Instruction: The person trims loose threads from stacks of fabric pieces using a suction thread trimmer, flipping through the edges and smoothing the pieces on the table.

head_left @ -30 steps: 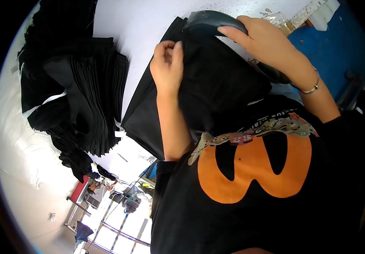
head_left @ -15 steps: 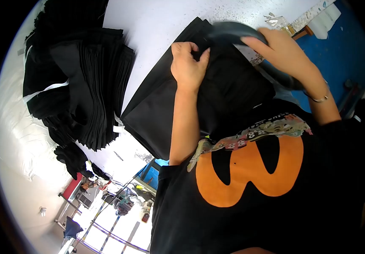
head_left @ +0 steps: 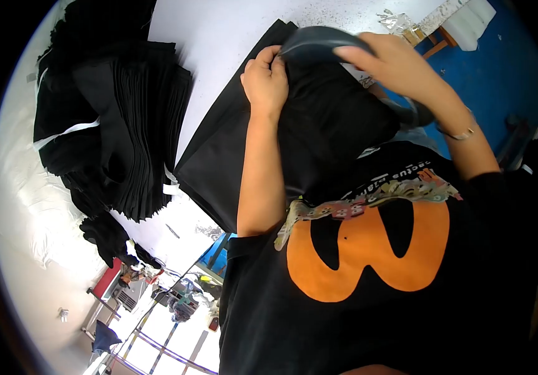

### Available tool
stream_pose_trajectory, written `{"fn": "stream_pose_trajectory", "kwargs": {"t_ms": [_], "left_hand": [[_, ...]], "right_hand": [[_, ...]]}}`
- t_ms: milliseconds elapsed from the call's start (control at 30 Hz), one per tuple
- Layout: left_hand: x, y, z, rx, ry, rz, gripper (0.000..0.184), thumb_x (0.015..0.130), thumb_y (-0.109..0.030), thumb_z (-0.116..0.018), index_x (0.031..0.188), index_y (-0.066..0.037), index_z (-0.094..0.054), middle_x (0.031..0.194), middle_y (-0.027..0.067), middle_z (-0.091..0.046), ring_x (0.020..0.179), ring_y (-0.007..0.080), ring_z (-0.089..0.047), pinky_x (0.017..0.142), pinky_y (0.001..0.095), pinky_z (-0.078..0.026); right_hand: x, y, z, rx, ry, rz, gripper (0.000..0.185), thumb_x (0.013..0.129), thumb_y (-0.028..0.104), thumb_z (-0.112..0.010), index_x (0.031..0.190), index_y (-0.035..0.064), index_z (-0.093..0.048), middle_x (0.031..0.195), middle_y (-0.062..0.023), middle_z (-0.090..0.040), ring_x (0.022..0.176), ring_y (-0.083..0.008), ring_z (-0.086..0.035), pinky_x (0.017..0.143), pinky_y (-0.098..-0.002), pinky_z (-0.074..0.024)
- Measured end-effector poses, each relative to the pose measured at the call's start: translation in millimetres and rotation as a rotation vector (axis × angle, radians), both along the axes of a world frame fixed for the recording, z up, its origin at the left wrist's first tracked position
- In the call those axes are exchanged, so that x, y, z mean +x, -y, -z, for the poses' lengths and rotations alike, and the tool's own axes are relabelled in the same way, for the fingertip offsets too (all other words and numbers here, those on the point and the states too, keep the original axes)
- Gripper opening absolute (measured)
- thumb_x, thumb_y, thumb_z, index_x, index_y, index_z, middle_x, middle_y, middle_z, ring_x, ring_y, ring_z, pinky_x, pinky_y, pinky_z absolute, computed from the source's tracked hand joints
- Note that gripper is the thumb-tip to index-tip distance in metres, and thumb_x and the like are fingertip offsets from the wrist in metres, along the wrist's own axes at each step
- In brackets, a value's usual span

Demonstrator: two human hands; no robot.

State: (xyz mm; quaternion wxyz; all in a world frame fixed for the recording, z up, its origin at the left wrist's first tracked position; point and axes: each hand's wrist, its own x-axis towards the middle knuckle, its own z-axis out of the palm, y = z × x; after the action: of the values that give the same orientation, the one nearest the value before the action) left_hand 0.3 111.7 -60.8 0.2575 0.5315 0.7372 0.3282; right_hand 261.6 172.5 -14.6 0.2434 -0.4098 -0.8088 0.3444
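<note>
- The right hand (head_left: 400,65) grips a dark curved tool (head_left: 319,45).
- The left hand (head_left: 265,82) curls on black cloth (head_left: 331,119); its pinch can't be told.
- The black cloth is on the white table (head_left: 219,31), near 1 cloth stack (head_left: 144,128).

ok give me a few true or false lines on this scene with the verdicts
1. The right hand grips a dark tool. True.
2. The left hand is on the black cloth. True.
3. A bracelet sits on the left wrist. False: the bracelet is on the right wrist.
4. The person's shirt has a large orange print. True.
5. The pile of folded black pieces is at the picture's right edge. False: that pile is on the left side.
</note>
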Motion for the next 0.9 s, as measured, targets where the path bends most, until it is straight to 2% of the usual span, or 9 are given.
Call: {"fn": "stream_pose_trajectory", "kwargs": {"t_ms": [200, 267, 367, 500, 533, 600, 633, 767, 900], "left_hand": [[2.6, -0.3, -9.0, -0.064, 0.028, -0.083, 0.021, 0.093, -0.027, -0.069, 0.107, -0.013, -0.076, 0.085, 0.0136, -0.07, 0.086, 0.0294, -0.066, 0.083, 0.0405, -0.052], [4.2, -0.1, -7.3, -0.055, 0.035, -0.086, 0.022, 0.093, -0.026, -0.069, 0.108, -0.012, -0.076, 0.084, 0.0133, -0.07, 0.085, 0.0286, -0.066, 0.082, 0.04, -0.052], [1.5, -1.6, -1.1, 0.011, 0.12, -0.096, 0.018, 0.091, -0.022, -0.072, 0.105, -0.011, -0.076, 0.085, 0.0129, -0.071, 0.082, 0.0273, -0.065, 0.079, 0.0377, -0.052], [-14.7, 14.2, -48.1, -0.246, 0.327, 0.158, 0.014, 0.083, -0.013, -0.08, 0.095, -0.008, -0.076, 0.088, 0.0063, -0.066, 0.084, 0.0241, -0.06, 0.08, 0.0373, -0.051], [-17.7, 9.1, -50.6, -0.248, 0.332, 0.16, 0.014, 0.083, -0.013, -0.08, 0.095, -0.008, -0.076, 0.088, 0.0063, -0.066, 0.084, 0.0241, -0.06, 0.08, 0.0373, -0.051], [-20.5, 6.7, -50.5, 0.108, -0.402, 0.299, 0.014, 0.077, -0.013, -0.082, 0.089, -0.007, -0.076, 0.096, 0.0039, -0.063, 0.095, 0.0244, -0.056, 0.086, 0.0371, -0.047], [-17.8, 4.3, -34.3, 0.181, -0.112, 0.212, 0.017, 0.073, -0.015, -0.085, 0.085, -0.008, -0.076, 0.101, 0.0023, -0.06, 0.102, 0.0258, -0.051, 0.089, 0.0363, -0.042], [-5.4, -0.3, -21.2, 0.106, -0.052, 0.27, 0.019, 0.074, -0.015, -0.084, 0.088, -0.006, -0.074, 0.102, 0.0048, -0.061, 0.1, 0.0254, -0.056, 0.088, 0.0372, -0.043], [7.1, 4.7, -25.5, 0.152, -0.073, 0.224, 0.02, 0.075, -0.015, -0.084, 0.088, -0.005, -0.073, 0.105, 0.0062, -0.062, 0.104, 0.0262, -0.058, 0.091, 0.0376, -0.042]], "right_hand": [[4.2, -23.3, -17.1, -0.062, -0.124, 0.094, 0.06, 0.098, 0.059, -0.054, 0.085, 0.0009, -0.064, 0.061, -0.0071, -0.055, 0.052, -0.0178, -0.057, 0.051, -0.0326, -0.0461], [16.1, -11.6, -39.8, -0.36, 0.107, 0.08, 0.059, 0.098, 0.057, -0.054, 0.086, 0.0005, -0.065, 0.064, -0.0093, -0.056, 0.06, -0.023, -0.06, 0.061, -0.0371, -0.0475], [-5.9, -11.4, -16.0, -0.203, 0.075, 0.131, 0.071, 0.095, 0.065, -0.054, 0.083, -0.0045, -0.065, 0.078, -0.025, -0.067, 0.074, -0.0406, -0.064, 0.071, -0.0445, -0.0513], [-2.2, -31.6, -21.3, -0.397, -0.01, 0.168, 0.062, 0.099, 0.058, -0.054, 0.087, -0.0017, -0.065, 0.057, -0.0055, -0.053, 0.049, -0.0147, -0.056, 0.05, -0.0304, -0.0451], [9.3, -30.5, -21.3, -0.399, -0.005, 0.17, 0.062, 0.099, 0.058, -0.054, 0.087, -0.0017, -0.065, 0.057, -0.0055, -0.053, 0.049, -0.0147, -0.056, 0.05, -0.0304, -0.0451], [26.5, -26.6, -21.2, -0.423, -0.054, 0.163, 0.066, 0.097, 0.063, -0.054, 0.08, 0.0003, -0.065, 0.055, -0.0068, -0.053, 0.045, -0.0157, -0.057, 0.047, -0.03, -0.0463], [28.0, -22.9, -24.5, -0.471, -0.071, 0.145, 0.066, 0.096, 0.065, -0.054, 0.081, 0.0015, -0.067, 0.056, -0.0059, -0.055, 0.044, -0.0138, -0.056, 0.045, -0.0293, -0.0449], [-12.6, -27.5, -11.3, -0.239, 0.013, 0.038, 0.068, 0.095, 0.063, -0.055, 0.083, -0.0025, -0.066, 0.069, -0.0196, -0.061, 0.067, -0.0362, -0.062, 0.068, -0.0417, -0.0496], [-3.3, -34.2, -25.2, -0.288, 0.076, 0.023, 0.065, 0.095, 0.06, -0.057, 0.079, -0.002, -0.066, 0.066, -0.0183, -0.061, 0.063, -0.0335, -0.062, 0.065, -0.0408, -0.0491]]}}
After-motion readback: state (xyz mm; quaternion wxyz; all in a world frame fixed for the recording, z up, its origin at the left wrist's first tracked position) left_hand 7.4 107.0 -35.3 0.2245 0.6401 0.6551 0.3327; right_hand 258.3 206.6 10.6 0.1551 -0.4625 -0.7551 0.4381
